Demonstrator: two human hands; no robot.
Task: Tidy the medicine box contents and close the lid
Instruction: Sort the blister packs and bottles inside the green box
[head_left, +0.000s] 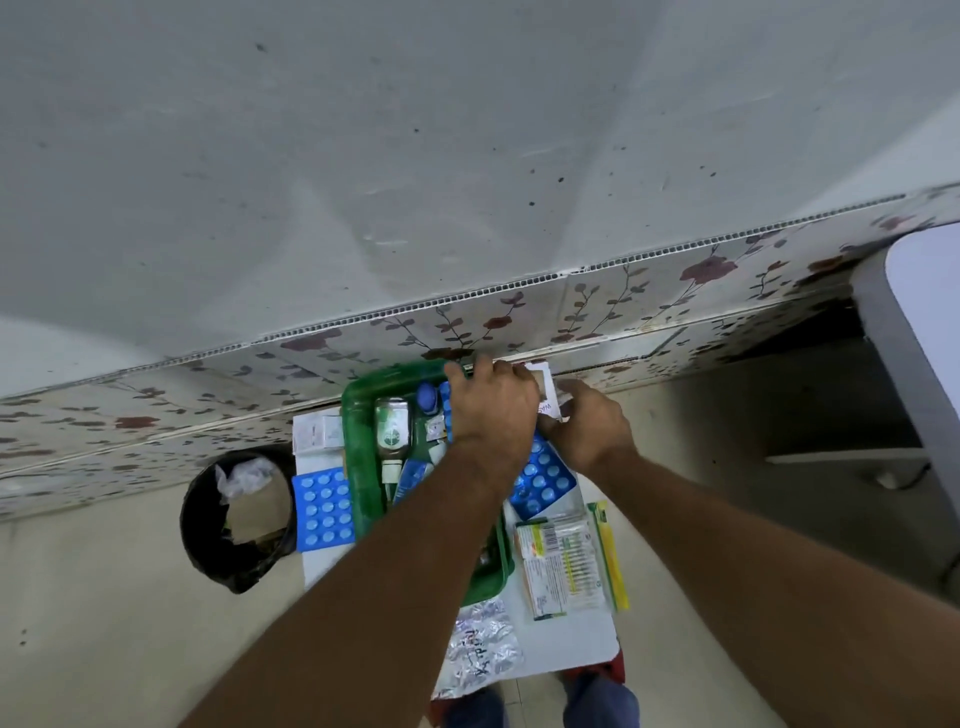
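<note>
Two bare forearms reach forward from the bottom edge over a small white table top (571, 644). Nearest the viewer, a crumpled silver foil blister strip (480, 644) lies flat on the table. Just beyond it to the right sits a clear packet of cotton buds with green and orange print (563, 564), with a narrow yellow and green carton (610, 553) touching its right side. The green plastic medicine box (358, 467) stands at the table's middle, lid not visible. Inside it lie a clear bottle with a green label (392, 431) and a blue-capped small container (428, 397). A blue blister card of round tablets (323, 509) lies just left of the box; a second blue blister card (545, 480) lies at its right, partly under the right wrist. The left hand (493, 402) is curled over the box's far end, fingers closed on a blue strip. The right hand (587, 428) pinches a white paper card (545, 387). A black-lined waste bin (236, 519) stands on the floor at left. Floral wall panels (623, 301) run behind.
</note>
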